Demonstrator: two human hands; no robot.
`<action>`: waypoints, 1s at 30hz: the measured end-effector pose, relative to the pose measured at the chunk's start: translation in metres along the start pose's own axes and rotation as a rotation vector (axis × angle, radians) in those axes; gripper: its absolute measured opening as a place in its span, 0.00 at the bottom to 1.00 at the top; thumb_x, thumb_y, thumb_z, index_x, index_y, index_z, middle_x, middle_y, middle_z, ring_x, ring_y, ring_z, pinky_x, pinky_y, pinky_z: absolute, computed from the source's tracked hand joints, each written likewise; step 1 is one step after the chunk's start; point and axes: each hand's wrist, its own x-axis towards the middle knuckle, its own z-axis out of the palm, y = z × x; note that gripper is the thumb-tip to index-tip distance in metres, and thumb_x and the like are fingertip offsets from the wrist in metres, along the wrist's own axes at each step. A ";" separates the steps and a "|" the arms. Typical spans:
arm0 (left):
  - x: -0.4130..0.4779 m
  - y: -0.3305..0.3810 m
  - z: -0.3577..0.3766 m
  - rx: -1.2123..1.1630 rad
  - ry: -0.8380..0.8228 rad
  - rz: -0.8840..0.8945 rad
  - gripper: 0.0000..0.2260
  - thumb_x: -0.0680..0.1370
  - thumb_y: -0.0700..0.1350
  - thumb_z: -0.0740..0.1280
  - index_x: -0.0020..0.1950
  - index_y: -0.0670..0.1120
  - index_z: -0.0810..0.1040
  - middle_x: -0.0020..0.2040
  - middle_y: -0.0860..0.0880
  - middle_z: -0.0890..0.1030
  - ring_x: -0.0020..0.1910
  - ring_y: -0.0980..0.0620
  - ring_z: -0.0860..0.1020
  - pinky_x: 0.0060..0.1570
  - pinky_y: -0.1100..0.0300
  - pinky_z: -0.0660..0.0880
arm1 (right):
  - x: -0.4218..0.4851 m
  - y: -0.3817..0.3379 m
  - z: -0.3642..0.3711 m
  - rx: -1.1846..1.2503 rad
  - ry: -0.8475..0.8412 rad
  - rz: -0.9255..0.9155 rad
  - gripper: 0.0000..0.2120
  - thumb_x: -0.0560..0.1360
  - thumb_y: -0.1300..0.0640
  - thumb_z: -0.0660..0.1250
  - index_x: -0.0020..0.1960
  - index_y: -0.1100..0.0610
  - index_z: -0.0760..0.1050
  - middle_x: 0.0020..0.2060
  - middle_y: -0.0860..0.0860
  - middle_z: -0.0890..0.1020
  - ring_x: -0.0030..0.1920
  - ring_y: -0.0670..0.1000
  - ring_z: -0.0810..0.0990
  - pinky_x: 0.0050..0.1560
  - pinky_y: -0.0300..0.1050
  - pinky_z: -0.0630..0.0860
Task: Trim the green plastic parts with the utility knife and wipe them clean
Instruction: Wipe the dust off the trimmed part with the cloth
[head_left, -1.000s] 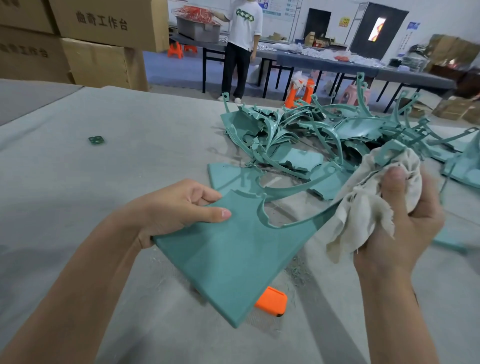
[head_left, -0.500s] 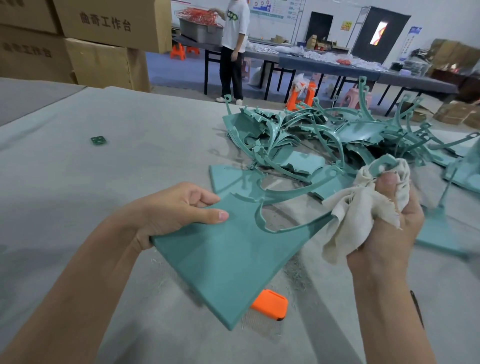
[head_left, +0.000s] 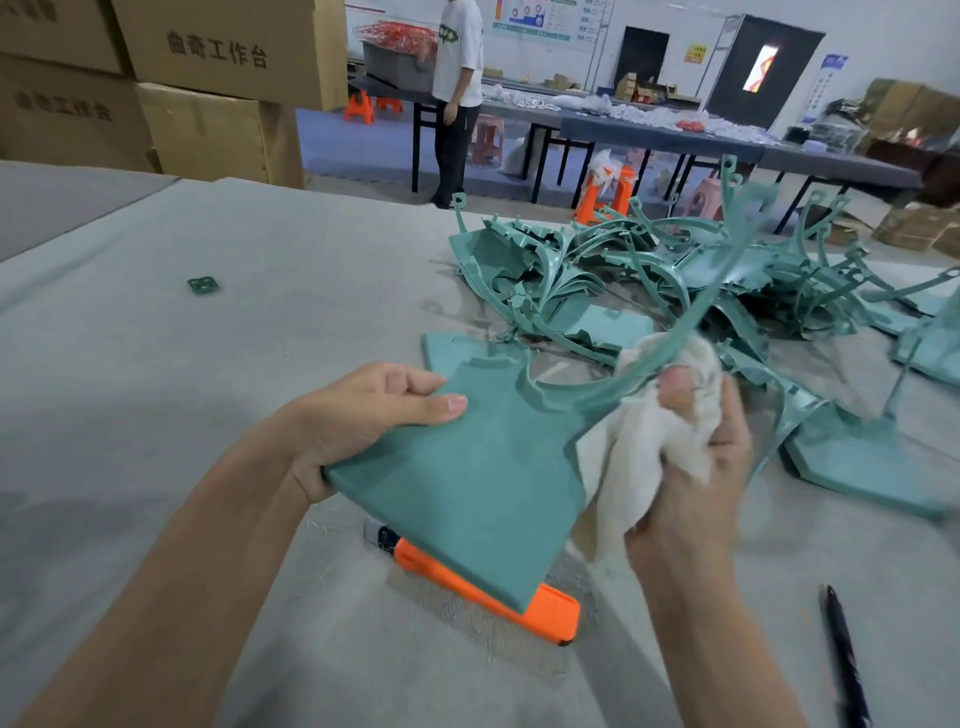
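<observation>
The left hand is gripping a green plastic part; the right hand is clutching a white cloth against its curved arm.

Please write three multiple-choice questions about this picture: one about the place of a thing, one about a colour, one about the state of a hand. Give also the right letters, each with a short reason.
1. Where is the utility knife?
A. in a drawer
B. on the table, partly hidden by the held green part
C. hanging on a wall hook

2. What colour is the knife's body?
A. orange
B. blue
C. white

3. What does the right hand grip?
A. nothing
B. a hammer
C. a whitish cloth

Answers: 1 B, it lies on the grey surface below the part; 2 A, the body shows orange; 3 C, the hand is curled round the cloth.
</observation>
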 end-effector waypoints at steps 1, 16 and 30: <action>0.000 0.002 0.001 -0.030 0.054 0.029 0.14 0.71 0.44 0.74 0.54 0.39 0.83 0.51 0.37 0.83 0.41 0.46 0.84 0.40 0.58 0.81 | -0.006 0.008 0.001 0.007 -0.093 0.017 0.05 0.76 0.54 0.67 0.46 0.55 0.75 0.37 0.50 0.79 0.35 0.48 0.76 0.36 0.40 0.75; -0.006 0.018 0.001 -0.166 0.553 0.398 0.06 0.79 0.39 0.65 0.49 0.42 0.82 0.42 0.45 0.86 0.36 0.51 0.84 0.33 0.62 0.79 | -0.023 0.017 0.007 -0.489 -0.460 0.068 0.12 0.76 0.56 0.68 0.35 0.55 0.73 0.28 0.50 0.71 0.30 0.46 0.67 0.32 0.39 0.64; -0.005 0.008 -0.017 -0.182 0.339 0.189 0.13 0.69 0.48 0.69 0.47 0.43 0.86 0.47 0.42 0.85 0.39 0.49 0.85 0.35 0.61 0.80 | -0.004 0.005 -0.003 -0.084 -0.357 0.482 0.04 0.73 0.55 0.60 0.43 0.55 0.72 0.34 0.55 0.76 0.33 0.48 0.77 0.34 0.38 0.77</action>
